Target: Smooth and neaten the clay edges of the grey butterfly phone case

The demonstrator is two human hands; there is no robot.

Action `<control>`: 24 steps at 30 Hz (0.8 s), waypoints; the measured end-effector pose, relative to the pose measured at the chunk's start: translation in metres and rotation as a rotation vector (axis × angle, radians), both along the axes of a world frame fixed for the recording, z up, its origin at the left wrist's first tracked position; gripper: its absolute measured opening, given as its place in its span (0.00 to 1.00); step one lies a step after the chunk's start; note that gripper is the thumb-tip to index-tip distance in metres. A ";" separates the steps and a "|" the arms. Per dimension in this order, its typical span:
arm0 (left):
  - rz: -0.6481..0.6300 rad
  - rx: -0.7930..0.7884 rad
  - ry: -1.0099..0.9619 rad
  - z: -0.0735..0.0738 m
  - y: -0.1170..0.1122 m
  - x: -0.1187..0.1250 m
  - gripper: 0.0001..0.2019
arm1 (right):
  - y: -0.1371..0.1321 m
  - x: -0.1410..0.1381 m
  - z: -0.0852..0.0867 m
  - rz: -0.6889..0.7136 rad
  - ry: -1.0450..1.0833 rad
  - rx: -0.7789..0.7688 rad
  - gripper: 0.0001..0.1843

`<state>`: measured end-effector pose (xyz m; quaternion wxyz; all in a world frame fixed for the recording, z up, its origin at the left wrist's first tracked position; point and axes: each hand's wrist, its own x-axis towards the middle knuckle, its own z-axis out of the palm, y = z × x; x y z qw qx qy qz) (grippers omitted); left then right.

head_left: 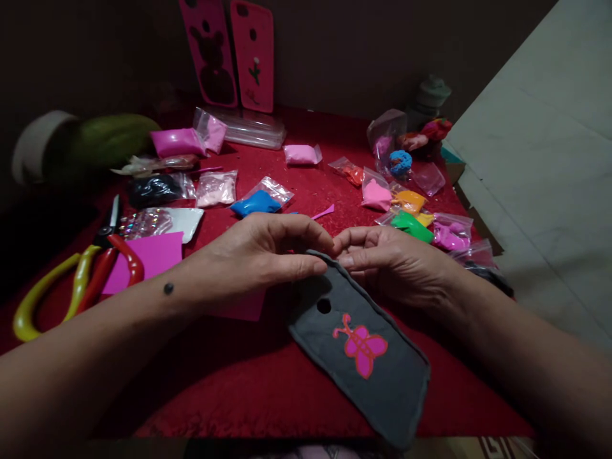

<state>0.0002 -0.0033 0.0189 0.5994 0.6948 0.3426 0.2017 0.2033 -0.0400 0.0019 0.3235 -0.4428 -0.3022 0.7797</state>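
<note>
Fingers of the left hand and the right hand pinch the far end of a grey phone case bearing a pink butterfly. The case lies on a red table, its near corner overhanging the table's front edge; a tug toward the body could probably drop it. Left of the case lie scissors; beyond it, crowded clay bags. Open room shows only beside the case, near the front.

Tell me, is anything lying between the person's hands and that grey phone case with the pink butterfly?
Nothing visible does. The left hand and right hand both touch the top edge of the grey phone case directly, fingertips meeting there.
</note>
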 end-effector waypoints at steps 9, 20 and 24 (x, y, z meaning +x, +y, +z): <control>0.046 0.087 0.061 0.006 -0.008 0.008 0.04 | 0.001 -0.001 0.004 0.014 -0.024 0.012 0.10; 0.044 0.026 0.019 0.006 -0.011 0.004 0.05 | 0.004 0.001 0.003 0.035 -0.019 -0.013 0.12; 0.069 0.090 0.050 0.006 -0.010 0.003 0.05 | 0.003 0.004 0.000 0.110 -0.002 -0.023 0.06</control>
